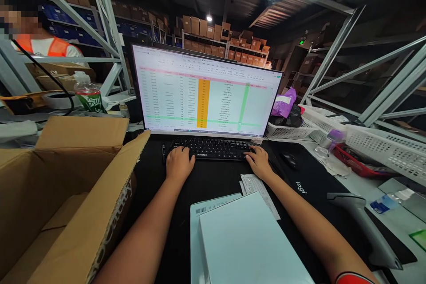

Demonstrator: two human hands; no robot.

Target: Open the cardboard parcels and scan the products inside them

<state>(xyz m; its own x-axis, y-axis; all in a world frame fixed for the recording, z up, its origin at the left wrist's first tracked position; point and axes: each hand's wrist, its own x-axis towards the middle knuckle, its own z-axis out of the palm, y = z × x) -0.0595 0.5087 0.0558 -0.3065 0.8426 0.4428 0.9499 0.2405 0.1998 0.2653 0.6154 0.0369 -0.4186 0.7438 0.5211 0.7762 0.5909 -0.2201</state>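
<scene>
1. Two hands rest on a black keyboard [213, 147], which lies just above the middle of the view on a black desk mat [206, 182].
2. Left hand [179, 164] sits on the keyboard's 9 o'clock end, palm down, fingers spread loosely over the keys and gripping nothing.
3. Right hand [258, 162] sits on the 3 o'clock end, also palm down, fingers slack on the keys and holding nothing.
4. At 12 o'clock from the keyboard, just behind it, stands a wide monitor [206, 91] showing a spreadsheet with an orange column and green bands.
5. At 3 o'clock, near the right hand but apart from it, lies a black mouse [288, 159].
6. At 6 o'clock, between the forearms, lies a stack of white boxes [246, 239]; a printed paper slip [258, 186] lies at its far edge, just below the right wrist.
7. At 8 o'clock stands an open cardboard box [66, 186], one flap leaning toward the left forearm.
8. At 4 o'clock a grey barcode scanner [362, 222] lies on the mat's edge.
9. At 2 o'clock stand white plastic baskets [289, 131], one holding a purple bag [283, 103].
10. At 10 o'clock stands a green-labelled bottle [88, 93], and beyond it, behind shelf struts, is another person in an orange vest [49, 46].
</scene>
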